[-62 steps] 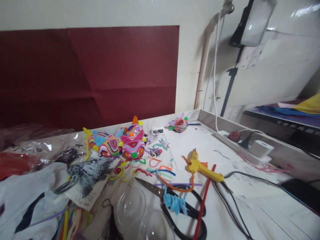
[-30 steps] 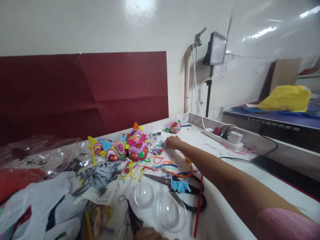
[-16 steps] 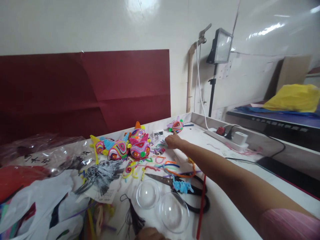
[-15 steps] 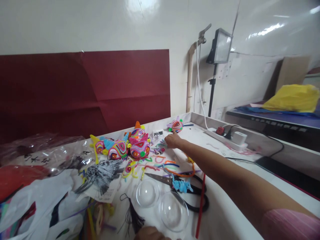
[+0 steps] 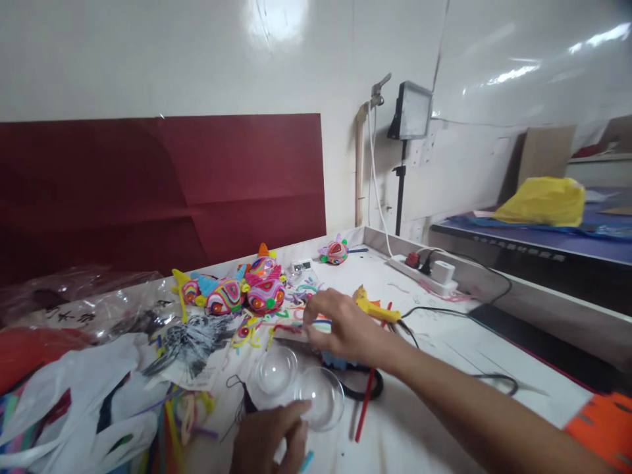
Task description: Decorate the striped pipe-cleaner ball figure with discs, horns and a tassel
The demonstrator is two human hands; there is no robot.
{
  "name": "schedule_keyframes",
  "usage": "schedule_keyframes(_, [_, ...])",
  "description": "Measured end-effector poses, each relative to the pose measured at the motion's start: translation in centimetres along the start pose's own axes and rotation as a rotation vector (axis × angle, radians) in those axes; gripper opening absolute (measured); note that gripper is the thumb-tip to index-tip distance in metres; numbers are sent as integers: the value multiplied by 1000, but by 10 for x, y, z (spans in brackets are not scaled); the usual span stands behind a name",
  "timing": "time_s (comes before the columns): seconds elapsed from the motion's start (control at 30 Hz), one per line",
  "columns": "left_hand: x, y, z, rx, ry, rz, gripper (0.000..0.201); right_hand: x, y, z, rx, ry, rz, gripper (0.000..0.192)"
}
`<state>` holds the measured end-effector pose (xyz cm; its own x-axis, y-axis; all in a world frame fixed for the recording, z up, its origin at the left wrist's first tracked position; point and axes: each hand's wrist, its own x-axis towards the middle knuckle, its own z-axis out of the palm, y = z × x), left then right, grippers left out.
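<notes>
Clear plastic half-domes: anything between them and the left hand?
Nothing visible. The left hand already touches the nearer clear plastic half-dome at its near rim; the second half-dome sits just beyond. The right hand hovers farther back, over the black-handled scissors.

glue gun (image 5: 375, 307) right of toys (image 5: 232, 291), domes (image 5: 296, 385) in front

A big red paper (image 5: 162, 184) hangs on the wall. Colourful toy fish (image 5: 224, 295) sit on the white desk (image 5: 444, 342). A yellow glue gun (image 5: 372, 308) lies near a white power strip (image 5: 419, 271).
</notes>
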<state>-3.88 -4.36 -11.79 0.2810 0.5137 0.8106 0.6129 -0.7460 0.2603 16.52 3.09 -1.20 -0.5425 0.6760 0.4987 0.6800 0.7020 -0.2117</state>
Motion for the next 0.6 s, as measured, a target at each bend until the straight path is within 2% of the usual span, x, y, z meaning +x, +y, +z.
schedule_keyframes(0.03, [3, 0, -1, -99, 4, -181, 19, -10, -9, 4, 139, 137, -92, 7])
schedule_keyframes(0.1, [12, 1, -4, -326, -45, -500, 29, -25, -20, 14, 334, 310, -213, 7])
schedule_keyframes(0.17, [24, 1, -7, -486, -138, -671, 42, -32, -26, 25, 435, 391, -259, 6])
schedule_keyframes(0.23, [34, 3, -7, -569, -196, -745, 52, -35, -28, 34, 454, 399, -266, 8])
schedule_keyframes(0.33, [45, 11, -6, -623, -180, -853, 57, -36, -27, 41, 417, 407, -284, 10])
schedule_keyframes(0.47, [55, 21, -4, -628, -162, -956, 52, -39, -21, 47, 357, 468, -299, 11])
schedule_keyframes(0.6, [58, 21, 2, -639, -134, -1012, 47, -43, -15, 51, 382, 471, -277, 14])
